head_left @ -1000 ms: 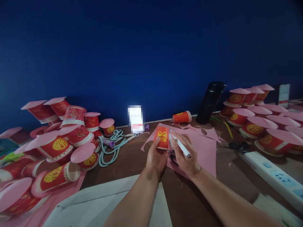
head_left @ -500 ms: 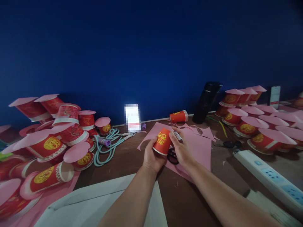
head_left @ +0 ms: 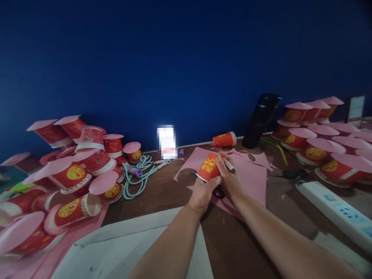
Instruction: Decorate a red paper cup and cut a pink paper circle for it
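A red paper cup (head_left: 208,166) with yellow lettering is tilted between my two hands, its white rim toward the lower left. My left hand (head_left: 200,197) grips it from below, near the rim. My right hand (head_left: 229,180) has a dark marker pen (head_left: 230,166) with a pale end between its fingers, and these fingers also touch the cup's right side. Under the hands lies a sheet of pink paper (head_left: 252,188) with round cut-outs. Scissors (head_left: 218,192) with dark handles are partly hidden beneath my hands.
Red cups with pink paper discs crowd the left (head_left: 69,172) and right (head_left: 315,154) sides. Stacked cups (head_left: 223,139) lie by the wall near a black flask (head_left: 260,121). A teal cable (head_left: 135,192), a white power strip (head_left: 337,207) and a white board (head_left: 130,248) surround the work area.
The cup has moved right and been turned so that it tilts more. My left hand has shifted toward its rim, and the hands are closer together. The camera view has swung slightly left.
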